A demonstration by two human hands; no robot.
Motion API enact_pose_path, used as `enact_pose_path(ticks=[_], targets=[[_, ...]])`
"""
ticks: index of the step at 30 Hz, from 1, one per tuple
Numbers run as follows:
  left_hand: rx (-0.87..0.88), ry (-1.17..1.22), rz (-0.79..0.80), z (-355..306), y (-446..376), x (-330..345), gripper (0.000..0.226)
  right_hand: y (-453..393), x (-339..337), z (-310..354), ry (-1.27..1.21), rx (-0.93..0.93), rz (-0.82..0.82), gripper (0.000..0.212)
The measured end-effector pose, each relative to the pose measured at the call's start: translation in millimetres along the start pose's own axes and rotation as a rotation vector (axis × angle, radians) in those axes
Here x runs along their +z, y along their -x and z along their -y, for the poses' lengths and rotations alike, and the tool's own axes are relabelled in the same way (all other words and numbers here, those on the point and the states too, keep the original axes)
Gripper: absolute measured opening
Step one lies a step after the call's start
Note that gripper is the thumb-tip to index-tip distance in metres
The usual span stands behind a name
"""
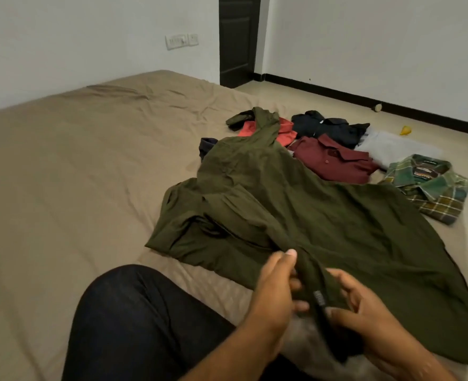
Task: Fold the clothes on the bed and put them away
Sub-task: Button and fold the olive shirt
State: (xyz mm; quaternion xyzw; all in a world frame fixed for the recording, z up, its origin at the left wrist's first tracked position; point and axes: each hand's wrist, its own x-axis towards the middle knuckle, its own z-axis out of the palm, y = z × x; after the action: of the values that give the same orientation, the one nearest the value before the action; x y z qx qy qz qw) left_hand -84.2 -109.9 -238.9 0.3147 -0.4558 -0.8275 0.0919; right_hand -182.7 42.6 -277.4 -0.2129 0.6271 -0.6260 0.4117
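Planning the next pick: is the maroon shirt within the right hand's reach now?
Probably not yet: the right hand grips the olive shirt, and the maroon shirt lies beyond it.

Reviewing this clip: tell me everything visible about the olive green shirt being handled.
The green shirt is dark olive, of thin creased woven-looking cloth. It lies spread, unfolded, over the near right part of the bed. One sleeve runs away over an orange garment; the left part is bunched in folds. A small dark label shows near the collar edge. The left hand and the right hand both grip that near edge, lifting it slightly. Its far right edge lies close to a maroon shirt and a plaid shirt.
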Motion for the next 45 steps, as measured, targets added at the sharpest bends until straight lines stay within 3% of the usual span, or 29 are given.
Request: enact_pose_path(ticks=[2, 3, 6, 8, 10, 12, 14, 17, 19, 21, 23, 25, 28, 31, 33, 38, 40, 43, 45], targets=[[-0.052, -0.326, 0.193, 0, -7, 1, 0.033, 15, -30, 0, 0.025, 0.061, -0.304, 0.037], [0.011, -0.519, 0.233, -1, -17, -7, 0.037, 26, -44, -1, -0.014, 0.105, -0.363, 0.031], [0.605, -1.346, 0.069, -22, -59, -51, 0.042, 37, -86, -3, -0.004, 0.167, -0.609, 0.017], [0.89, -1.705, -0.029, -44, -83, -79, 0.044, 38, -100, 2, 0.098, 0.15, -0.735, 0.062], [0.783, -1.938, -0.03, -58, -101, -103, 0.07, 45, -106, -2, 0.231, 0.143, -0.665, 0.092], [0.603, -2.095, 0.069, -55, -111, -114, 0.096, 47, -110, -9, 0.695, 0.216, -0.553, 0.101], [0.512, -2.133, 0.201, -45, -113, -117, 0.107, 44, -114, -16, 1.157, 0.293, -0.543, 0.113], [0.529, -1.923, 0.126, -42, -117, -114, 0.095, 40, -111, -19, 1.279, 0.302, -0.625, 0.096], [0.537, -1.744, -0.071, -44, -126, -108, 0.08, 40, -114, -20, 1.16, 0.155, -0.743, 0.063], [0.474, -1.715, -0.22, -42, -134, -101, 0.061, 41, -115, -15, 1.018, 0.092, -0.847, 0.042], [0.483, -1.767, -0.284, -36, -141, -100, 0.037, 42, -118, -11, 0.852, 0.054, -0.924, 0.038], [0.582, -1.732, -0.317, -35, -146, -102, 0.023, 42, -125, -8, 0.528, -0.044, -0.962, 0.037], [0.603, -1.632, -0.339, -56, -153, -112, 0.025, 44, -137, 0, 0.028, -0.133, -0.894, 0.034], [0.583, -1.641, -0.281, -87, -162, -124, 0.038, 45, -150, 8, -0.123, -0.111, -0.798, 0.034], [0.57, -1.678, -0.255, -102, -165, -129, 0.04, 41, -158, 8, -0.004, -0.107, -0.831, 0.032], [0.471, -1.737, -0.256, -94, -165, -140, 0.035, 20, -165, -6, 0.75, -0.063, -1.01, 0.021], [0.463, -1.795, -0.307, -81, -165, -143, 0.032, 17, -157, -7, 0.797, -0.107, -0.927, 0.013], [0.692, -1.823, -0.374, -78, -164, -135, 0.024, 16, -154, -12, 1.057, -0.162, -0.7, 0.033], [0.826, -1.815, -0.382, -77, -161, -124, 0.025, 14, -161, -21, 1.226, -0.076, -0.676, 0.043]])
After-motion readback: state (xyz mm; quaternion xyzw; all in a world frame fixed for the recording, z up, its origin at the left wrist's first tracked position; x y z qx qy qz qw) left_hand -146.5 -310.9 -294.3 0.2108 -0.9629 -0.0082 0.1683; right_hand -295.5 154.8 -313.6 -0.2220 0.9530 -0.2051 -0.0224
